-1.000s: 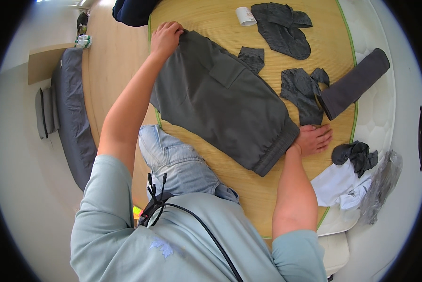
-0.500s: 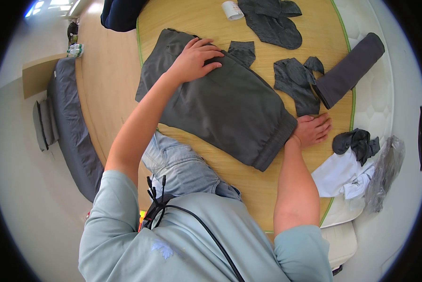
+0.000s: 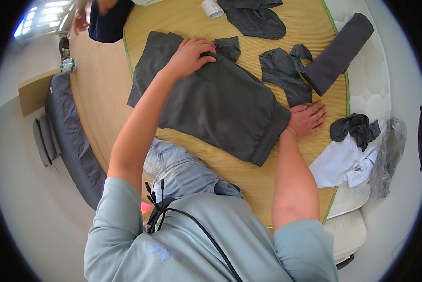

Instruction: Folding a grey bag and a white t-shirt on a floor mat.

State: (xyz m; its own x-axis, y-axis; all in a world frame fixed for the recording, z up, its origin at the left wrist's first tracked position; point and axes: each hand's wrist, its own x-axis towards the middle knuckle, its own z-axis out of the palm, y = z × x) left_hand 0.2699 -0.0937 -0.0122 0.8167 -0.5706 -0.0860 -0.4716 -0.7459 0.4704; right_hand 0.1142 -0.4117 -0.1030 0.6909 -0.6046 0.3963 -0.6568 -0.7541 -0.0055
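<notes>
Dark grey pants (image 3: 220,103) lie folded lengthwise on the woven straw mat (image 3: 239,181), their elastic waistband at the right end. My left hand (image 3: 191,57) is on their far edge, its fingers curled over and gathering the cloth into a small ridge. Beside the waistband, my right hand (image 3: 308,119) rests on the mat with fingers stretched out; its wrist touches the band. Just beyond my right hand lies a dark grey sock (image 3: 286,75), and a rolled dark cloth (image 3: 338,55) sits to its right.
More dark socks (image 3: 255,21) and a white paper band (image 3: 212,8) lie at the far side. On the right are a white garment (image 3: 340,162), a black bundle (image 3: 359,131) and a clear plastic bag (image 3: 389,155). Another person's hand (image 3: 80,21) shows at the far left.
My left hand's spread fingers have drawn together and curled at the pants' far edge, pulling up a fold. My right hand stays by the waistband. The other person's hands have come into view.
</notes>
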